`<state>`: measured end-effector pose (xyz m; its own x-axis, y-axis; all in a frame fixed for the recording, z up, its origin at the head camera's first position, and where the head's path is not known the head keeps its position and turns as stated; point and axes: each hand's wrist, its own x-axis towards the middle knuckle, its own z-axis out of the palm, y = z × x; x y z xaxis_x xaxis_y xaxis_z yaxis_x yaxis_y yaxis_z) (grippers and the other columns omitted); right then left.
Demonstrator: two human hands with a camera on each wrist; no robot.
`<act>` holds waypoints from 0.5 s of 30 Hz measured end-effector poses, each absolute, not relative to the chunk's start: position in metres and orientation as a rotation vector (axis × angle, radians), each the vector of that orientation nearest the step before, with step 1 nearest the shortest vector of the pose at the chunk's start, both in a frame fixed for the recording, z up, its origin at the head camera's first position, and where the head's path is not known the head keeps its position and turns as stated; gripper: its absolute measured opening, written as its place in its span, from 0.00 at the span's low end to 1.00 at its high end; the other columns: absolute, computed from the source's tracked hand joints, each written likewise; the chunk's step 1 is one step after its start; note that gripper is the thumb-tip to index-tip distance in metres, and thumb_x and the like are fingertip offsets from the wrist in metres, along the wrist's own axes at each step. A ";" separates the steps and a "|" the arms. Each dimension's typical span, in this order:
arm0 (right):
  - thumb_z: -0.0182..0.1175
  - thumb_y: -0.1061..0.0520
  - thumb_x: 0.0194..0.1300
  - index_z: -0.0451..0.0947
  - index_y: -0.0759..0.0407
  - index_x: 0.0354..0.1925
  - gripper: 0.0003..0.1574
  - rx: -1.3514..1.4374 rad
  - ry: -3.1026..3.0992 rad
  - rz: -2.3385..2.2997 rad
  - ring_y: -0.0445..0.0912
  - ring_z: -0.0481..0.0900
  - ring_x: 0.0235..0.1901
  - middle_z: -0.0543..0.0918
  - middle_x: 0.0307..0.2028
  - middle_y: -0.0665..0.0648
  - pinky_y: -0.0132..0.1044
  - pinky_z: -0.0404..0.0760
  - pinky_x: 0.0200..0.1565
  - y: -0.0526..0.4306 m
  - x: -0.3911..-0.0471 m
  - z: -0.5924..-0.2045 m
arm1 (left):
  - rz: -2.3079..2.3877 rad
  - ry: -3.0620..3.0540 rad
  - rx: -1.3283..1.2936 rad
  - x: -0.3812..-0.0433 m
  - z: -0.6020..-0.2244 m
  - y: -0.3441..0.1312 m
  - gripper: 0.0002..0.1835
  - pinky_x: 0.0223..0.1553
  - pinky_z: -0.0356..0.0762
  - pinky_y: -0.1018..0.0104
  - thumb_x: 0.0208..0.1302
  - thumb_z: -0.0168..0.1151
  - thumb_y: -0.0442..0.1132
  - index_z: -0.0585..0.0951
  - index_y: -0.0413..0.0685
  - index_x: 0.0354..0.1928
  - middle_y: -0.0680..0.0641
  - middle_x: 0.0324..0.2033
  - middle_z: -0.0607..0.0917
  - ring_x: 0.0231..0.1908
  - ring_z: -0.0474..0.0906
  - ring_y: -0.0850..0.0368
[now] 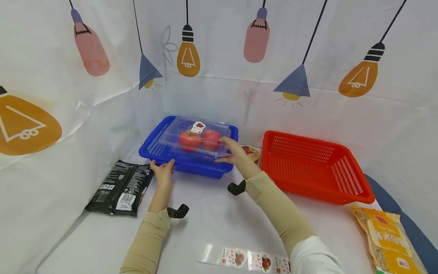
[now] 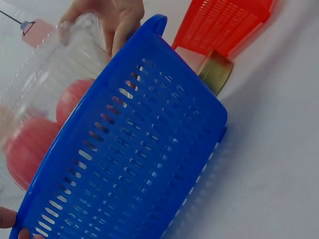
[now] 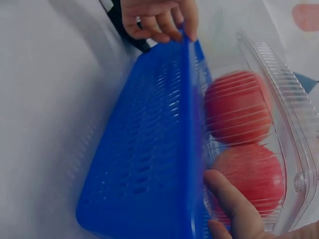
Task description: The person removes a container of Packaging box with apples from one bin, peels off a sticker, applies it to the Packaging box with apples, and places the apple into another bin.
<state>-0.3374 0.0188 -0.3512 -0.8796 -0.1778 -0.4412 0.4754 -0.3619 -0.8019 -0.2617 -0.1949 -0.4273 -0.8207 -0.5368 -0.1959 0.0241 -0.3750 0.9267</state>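
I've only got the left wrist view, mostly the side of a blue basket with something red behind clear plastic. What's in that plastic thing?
Observer: A clear clamshell box holding two red apples, with a label on the lid. It sits in the blue basket.
Operator: Which hand is on it?
Observer: The right hand grips its near right corner; in the right wrist view the thumb presses the plastic.
Operator: And the left hand?
Observer: The left hand holds the basket's near rim, fingers curled over the edge.
Operator: Anything left of the basket?
Observer: A black snack bag lies flat on the table.
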 end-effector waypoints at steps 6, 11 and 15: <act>0.58 0.63 0.55 0.56 0.53 0.67 0.42 0.416 1.492 -2.253 0.61 0.47 0.65 0.48 0.69 0.56 0.64 0.67 0.52 0.007 -0.346 -0.363 | -2.223 -1.511 0.671 -0.262 -0.430 -0.195 0.43 0.32 0.67 0.70 0.62 0.58 0.34 0.39 0.48 0.68 0.53 0.27 0.71 0.24 0.74 0.64; 0.57 0.63 0.56 0.58 0.55 0.66 0.40 0.428 1.511 -2.216 0.63 0.53 0.63 0.52 0.68 0.56 0.67 0.65 0.52 -0.004 -0.345 -0.366 | -2.203 -1.519 0.681 -0.262 -0.431 -0.196 0.43 0.32 0.68 0.70 0.61 0.58 0.34 0.40 0.48 0.68 0.54 0.26 0.72 0.24 0.74 0.64; 0.57 0.64 0.55 0.53 0.53 0.69 0.45 0.434 1.552 -2.211 0.64 0.53 0.62 0.51 0.68 0.56 0.69 0.64 0.50 -0.011 -0.350 -0.373 | -2.189 -1.530 0.684 -0.262 -0.431 -0.196 0.42 0.31 0.68 0.70 0.62 0.58 0.35 0.40 0.48 0.68 0.54 0.26 0.72 0.26 0.75 0.62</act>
